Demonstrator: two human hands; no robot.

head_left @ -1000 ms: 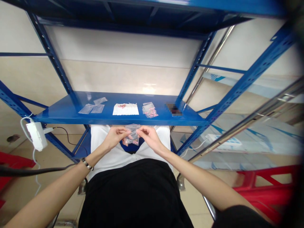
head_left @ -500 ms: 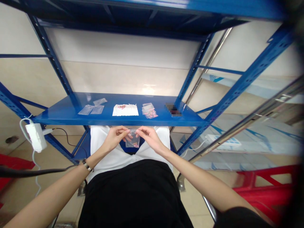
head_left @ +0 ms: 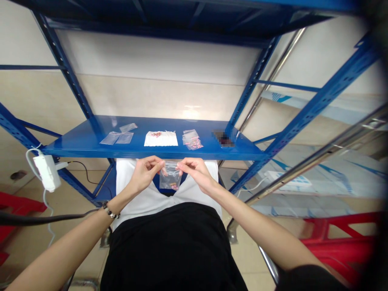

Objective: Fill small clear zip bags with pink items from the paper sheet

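Cam's on your head: 1 view, from above, facing fwd & down. Nr the lens, btm ctr, is your black top (head_left: 169, 246), w/ L forearm (head_left: 71, 240) & R forearm (head_left: 257, 226) coming in from the btm corners. Your L hand (head_left: 146, 173) & R hand (head_left: 199, 173) are farther off, approx mid-frame. Blue shelf (head_left: 154, 154) runs x-wise beyond, then wall (head_left: 166, 97); upper shelf (head_left: 166, 33) spans the top. R edge = dark, blurry.

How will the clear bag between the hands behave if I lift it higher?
The clear bag is probably floppy, as its film looks thin and see-through. It seems light, with only some small pieces inside. Those lie near the bottom, so that end will likely hang down.
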